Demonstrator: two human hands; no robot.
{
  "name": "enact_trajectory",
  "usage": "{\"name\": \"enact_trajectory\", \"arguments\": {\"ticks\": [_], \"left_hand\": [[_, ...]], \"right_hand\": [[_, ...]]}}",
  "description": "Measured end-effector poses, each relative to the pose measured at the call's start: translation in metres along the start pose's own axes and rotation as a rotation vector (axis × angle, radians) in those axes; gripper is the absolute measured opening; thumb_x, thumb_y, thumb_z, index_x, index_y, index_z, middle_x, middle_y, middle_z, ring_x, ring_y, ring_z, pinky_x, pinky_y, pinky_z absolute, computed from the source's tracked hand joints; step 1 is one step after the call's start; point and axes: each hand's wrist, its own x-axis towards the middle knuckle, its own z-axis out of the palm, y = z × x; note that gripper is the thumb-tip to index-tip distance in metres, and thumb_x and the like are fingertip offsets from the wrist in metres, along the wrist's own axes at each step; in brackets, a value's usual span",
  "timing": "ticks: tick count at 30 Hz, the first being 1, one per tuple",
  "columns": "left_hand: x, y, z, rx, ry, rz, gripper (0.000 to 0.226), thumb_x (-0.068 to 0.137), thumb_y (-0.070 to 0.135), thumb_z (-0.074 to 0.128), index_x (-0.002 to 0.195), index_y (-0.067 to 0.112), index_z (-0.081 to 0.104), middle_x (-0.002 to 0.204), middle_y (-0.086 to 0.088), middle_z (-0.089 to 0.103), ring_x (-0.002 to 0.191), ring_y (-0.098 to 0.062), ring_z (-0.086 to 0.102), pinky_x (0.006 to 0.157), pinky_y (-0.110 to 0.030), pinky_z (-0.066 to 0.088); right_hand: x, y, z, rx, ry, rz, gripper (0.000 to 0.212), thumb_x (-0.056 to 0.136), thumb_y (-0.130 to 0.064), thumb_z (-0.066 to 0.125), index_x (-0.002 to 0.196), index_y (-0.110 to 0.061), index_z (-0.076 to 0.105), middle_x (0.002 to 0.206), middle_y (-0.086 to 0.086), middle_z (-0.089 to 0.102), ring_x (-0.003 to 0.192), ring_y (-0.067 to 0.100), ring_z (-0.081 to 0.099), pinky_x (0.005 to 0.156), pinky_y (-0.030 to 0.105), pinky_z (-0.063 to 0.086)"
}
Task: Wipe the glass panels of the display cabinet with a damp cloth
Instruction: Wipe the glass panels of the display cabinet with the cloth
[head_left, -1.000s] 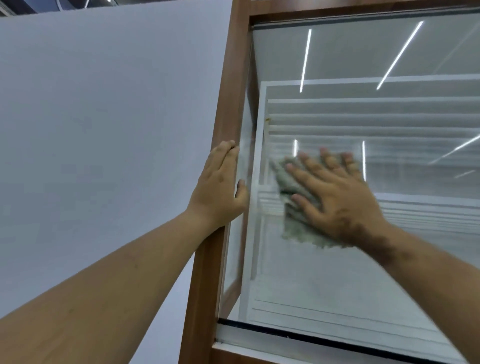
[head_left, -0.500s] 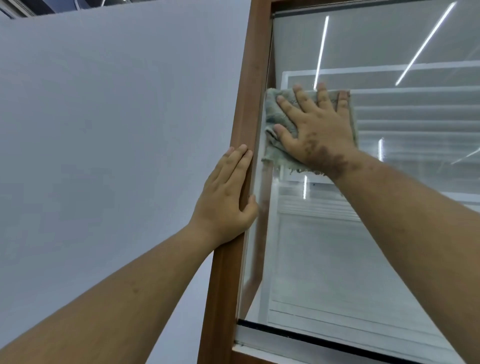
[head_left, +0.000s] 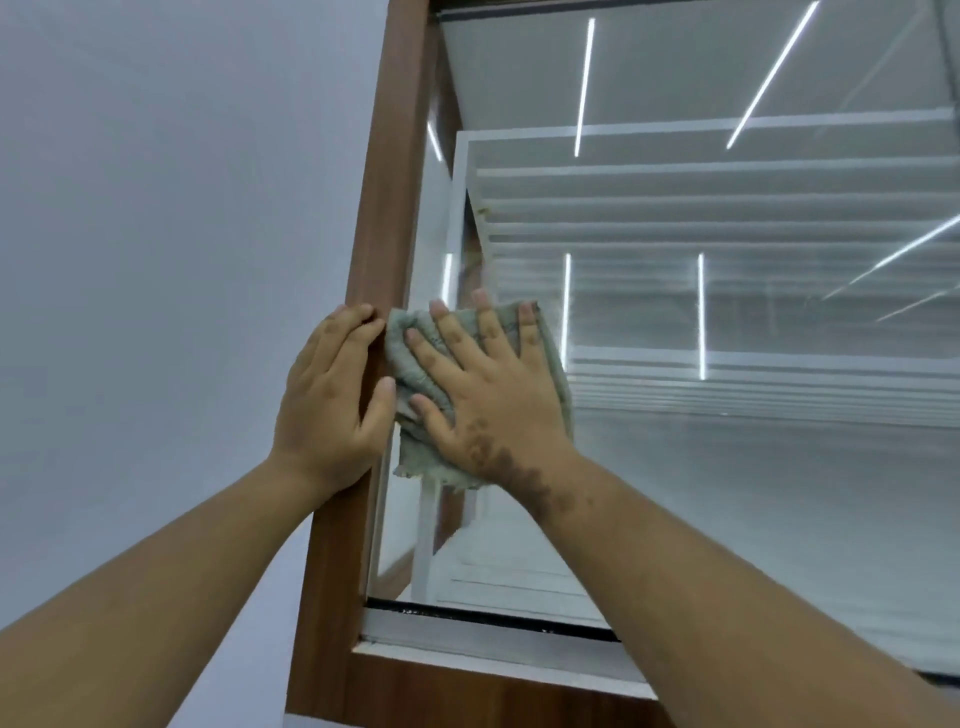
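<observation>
I'm watching the right hand (head_left: 493, 400) pressing a crumpled grey-green cloth (head_left: 415, 364) flat against the large glass panel (head_left: 727, 467) of the brown wood-framed display cabinet (head_left: 384, 218). That grip is wide, fingers spread and straight over the cloth, pinning it rather than clutching it. The cloth is sitting at the panel's left edge, touching the frame's upright post, about halfway up the pane. The left hand (head_left: 332, 395) is resting on that post just beside the cloth, fingers straight along the wood, thumb lying down the post's inner edge next to the cloth; I'm reading it as a brace.

Here's what counts: the cloth is jammed against the left limit, so nearly all the unwiped-looking glass is lying to the right and below. The right hand is the nearer one, already on the cloth, and I'm judging the next stroke should be heading rightward, away from the post.
</observation>
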Motion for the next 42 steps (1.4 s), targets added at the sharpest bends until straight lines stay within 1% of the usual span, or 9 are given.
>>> {"name": "enact_trajectory", "arguments": {"ticks": [7,11,15,18,23,30,34,38,42], "left_hand": [[-0.022,0.095,0.058,-0.048,-0.038,0.073,0.054,0.09,0.035,0.047,0.135,0.007,0.057,0.148,-0.01,0.051,0.146,-0.03,0.039,0.122,-0.047,0.03],[-0.035,0.154,0.096,-0.045,-0.076,0.137,0.057,0.09,0.039,0.048,0.139,0.011,0.055,0.152,-0.007,0.049,0.149,-0.027,0.037,0.122,-0.038,0.024],[-0.035,0.187,0.123,0.017,-0.088,0.174,0.061,0.089,0.045,0.05,0.143,0.018,0.054,0.157,-0.003,0.045,0.151,-0.026,0.034,0.123,-0.047,0.024],[-0.034,0.194,0.132,0.092,-0.086,0.168,0.063,0.087,0.048,0.052,0.143,0.02,0.054,0.157,-0.002,0.045,0.151,-0.028,0.034,0.12,-0.055,0.025],[-0.034,0.193,0.131,0.154,-0.072,0.178,0.064,0.085,0.049,0.053,0.141,0.018,0.056,0.154,-0.003,0.047,0.148,-0.029,0.037,0.118,-0.056,0.028],[-0.033,0.195,0.126,0.189,-0.081,0.188,0.064,0.086,0.05,0.052,0.141,0.018,0.056,0.154,-0.004,0.049,0.147,-0.03,0.039,0.115,-0.054,0.03],[-0.032,0.196,0.124,0.205,-0.093,0.201,0.064,0.086,0.051,0.053,0.141,0.019,0.057,0.153,-0.005,0.049,0.146,-0.03,0.041,0.113,-0.055,0.032],[-0.03,0.195,0.125,0.198,-0.098,0.21,0.064,0.085,0.052,0.055,0.14,0.019,0.057,0.152,-0.004,0.05,0.145,-0.03,0.042,0.112,-0.053,0.032],[-0.028,0.186,0.121,0.18,-0.108,0.236,0.064,0.087,0.052,0.054,0.141,0.02,0.056,0.154,-0.002,0.049,0.146,-0.028,0.042,0.112,-0.05,0.03]], "right_hand": [[-0.132,0.057,0.011,0.001,-0.003,-0.029,0.072,0.101,-0.063,0.035,0.165,-0.036,0.017,0.174,-0.003,0.009,0.16,0.032,-0.006,0.125,0.065,0.0],[-0.207,0.145,0.0,-0.036,0.043,0.125,0.071,0.1,-0.066,0.034,0.163,-0.036,0.026,0.173,-0.003,0.014,0.161,0.032,0.002,0.123,0.069,0.011],[-0.259,0.256,-0.027,0.016,0.05,0.394,0.07,0.101,-0.07,0.02,0.164,-0.039,0.018,0.174,-0.006,0.007,0.161,0.026,-0.004,0.124,0.067,0.006],[-0.253,0.302,-0.043,0.055,0.078,0.497,0.069,0.1,-0.065,0.023,0.164,-0.039,0.019,0.174,-0.004,0.01,0.161,0.027,-0.004,0.126,0.064,0.001],[-0.178,0.286,-0.044,-0.021,0.146,0.492,0.066,0.101,-0.06,0.03,0.163,-0.037,0.023,0.172,-0.001,0.02,0.159,0.037,0.009,0.125,0.065,0.004],[-0.236,0.253,-0.025,-0.1,0.029,0.089,0.068,0.101,-0.068,0.022,0.163,-0.039,0.021,0.173,-0.003,0.012,0.16,0.034,0.0,0.125,0.066,0.004],[-0.259,0.311,-0.044,0.0,0.052,0.315,0.071,0.099,-0.072,0.02,0.163,-0.042,0.015,0.174,-0.005,0.004,0.161,0.031,-0.005,0.126,0.064,0.0],[-0.201,0.315,-0.054,-0.002,0.117,0.5,0.072,0.097,-0.071,0.023,0.162,-0.042,0.021,0.173,-0.004,0.014,0.16,0.036,0.003,0.125,0.064,0.001],[-0.163,0.247,-0.04,-0.075,0.047,0.295,0.069,0.1,-0.07,0.02,0.164,-0.043,0.013,0.174,-0.005,0.008,0.159,0.039,-0.001,0.121,0.072,0.003]]}}
